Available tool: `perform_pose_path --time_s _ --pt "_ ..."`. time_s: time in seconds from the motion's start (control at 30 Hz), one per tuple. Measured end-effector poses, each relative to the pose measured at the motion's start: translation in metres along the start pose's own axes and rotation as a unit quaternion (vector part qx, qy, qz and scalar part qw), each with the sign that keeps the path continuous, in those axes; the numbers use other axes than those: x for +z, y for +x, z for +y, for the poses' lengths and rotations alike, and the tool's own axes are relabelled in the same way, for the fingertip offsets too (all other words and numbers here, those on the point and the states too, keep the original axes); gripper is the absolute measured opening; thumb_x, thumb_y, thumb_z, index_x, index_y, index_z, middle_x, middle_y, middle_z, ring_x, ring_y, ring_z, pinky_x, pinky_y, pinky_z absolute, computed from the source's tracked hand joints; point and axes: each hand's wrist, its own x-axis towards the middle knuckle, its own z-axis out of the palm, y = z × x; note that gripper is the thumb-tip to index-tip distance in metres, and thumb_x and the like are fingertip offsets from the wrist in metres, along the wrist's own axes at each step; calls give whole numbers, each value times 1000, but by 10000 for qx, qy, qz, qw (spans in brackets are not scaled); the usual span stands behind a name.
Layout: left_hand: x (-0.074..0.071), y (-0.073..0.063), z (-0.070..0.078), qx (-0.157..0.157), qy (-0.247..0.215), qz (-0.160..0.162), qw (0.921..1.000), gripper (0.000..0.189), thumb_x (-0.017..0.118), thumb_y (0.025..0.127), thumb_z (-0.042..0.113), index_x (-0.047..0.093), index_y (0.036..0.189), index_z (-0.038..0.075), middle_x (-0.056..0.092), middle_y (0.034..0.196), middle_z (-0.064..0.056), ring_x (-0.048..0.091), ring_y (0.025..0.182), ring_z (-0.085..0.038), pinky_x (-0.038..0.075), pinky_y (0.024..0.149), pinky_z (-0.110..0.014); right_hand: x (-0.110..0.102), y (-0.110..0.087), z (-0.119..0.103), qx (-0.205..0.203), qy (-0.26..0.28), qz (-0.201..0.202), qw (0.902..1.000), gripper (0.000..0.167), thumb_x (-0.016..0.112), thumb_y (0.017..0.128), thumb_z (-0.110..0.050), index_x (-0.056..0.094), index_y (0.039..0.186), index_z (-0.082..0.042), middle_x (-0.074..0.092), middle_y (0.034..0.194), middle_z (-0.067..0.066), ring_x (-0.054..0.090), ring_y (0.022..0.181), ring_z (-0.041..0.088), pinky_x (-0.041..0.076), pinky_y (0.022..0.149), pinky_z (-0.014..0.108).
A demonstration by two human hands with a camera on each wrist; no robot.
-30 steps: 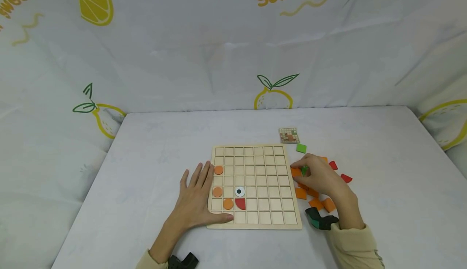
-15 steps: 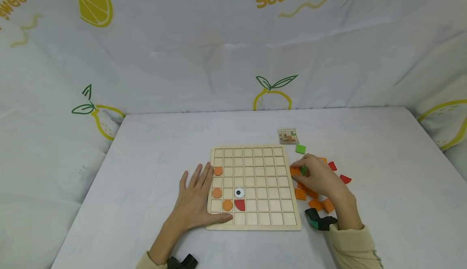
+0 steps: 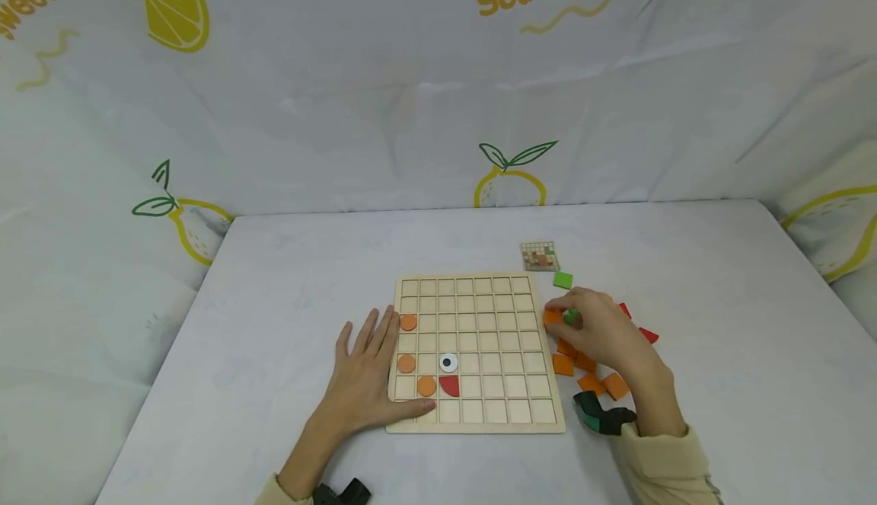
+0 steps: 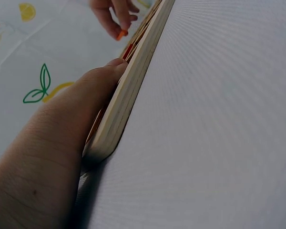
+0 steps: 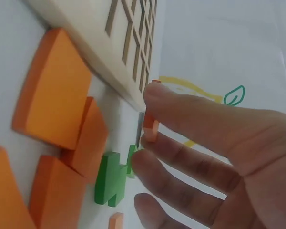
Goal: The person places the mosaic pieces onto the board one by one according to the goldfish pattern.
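My right hand (image 3: pixel 603 330) is just beyond the right edge of the wooden grid board (image 3: pixel 500 364). It pinches a thin orange square tile (image 5: pixel 151 125) between thumb and index finger, the other fingers loosely bent. Green pieces (image 5: pixel 107 179) lie below those fingers in the right wrist view. Spread over the board's left edge, my left hand (image 3: pixel 366 383) rests with straight fingers, its thumb across the near left corner. On the board sit 3 orange discs (image 3: pixel 426 387), a white eye disc (image 3: pixel 448 362) and a red quarter-round piece (image 3: pixel 449 386) under the eye.
Several loose orange tiles (image 3: pixel 563 365) lie right of the board, partly under my right hand. Red pieces (image 3: pixel 648 335) are farther right. A green tile (image 3: pixel 563 280) lies near the board's far right corner, below a small pattern card (image 3: pixel 540 256).
The orange tile in my right fingers has come up slightly, the hand barely shifting. My left hand stays in place on the board.
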Motion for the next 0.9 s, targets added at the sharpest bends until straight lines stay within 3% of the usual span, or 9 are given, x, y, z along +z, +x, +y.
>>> perform_pose_path --time_s 0.17,0.4,0.9 --pt "0 0 0 -44 25 -57 10000 134 64 68 87 15 165 9 13 174 -5 13 162 -31 4 123 -65 -2 -2 -8 -187 69 225 9995 29 79 88 -13 76 115 -2 73 113 16 61 77 14 49 61 23" --pt "1 1 1 -64 1 -95 9999 133 65 68 85 14 165 9 12 174 -5 12 162 -31 3 123 -65 -1 -2 -23 -512 222 515 9971 25 79 87 -12 77 111 -3 74 97 7 60 74 11 47 54 22" --pt "0 0 1 -35 -29 -50 10000 133 64 68 86 14 165 9 13 174 -6 13 162 -32 4 123 -65 22 11 -52 -987 244 332 9943 25 80 85 -12 78 108 -4 73 98 4 55 74 10 45 57 20"
